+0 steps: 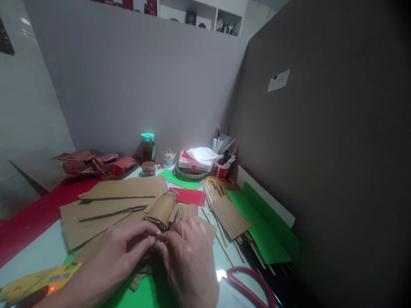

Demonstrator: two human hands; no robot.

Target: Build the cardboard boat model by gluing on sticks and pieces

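My left hand (119, 254) and my right hand (190, 257) meet low in the middle of the view. Both are closed, with thumbs and fingertips pinched together on a small tan piece (158, 236). Most of that piece is covered by the fingers, so its kind cannot be made out. Just beyond the fingertips lies a curved cardboard roll (161, 209) with a corrugated edge. Under the hands there is green paper (143, 298), with cardboard scraps (136, 281) partly hidden by my left hand.
Cardboard sheets (98, 215) lie to the left. A yellow glue gun (35, 283) with a lit red light is at front left; red-handled scissors (253, 288) are at front right. Wooden sticks (222, 244), cardboard pieces (230, 215) and a green sheet (263, 228) lie along the right wall.
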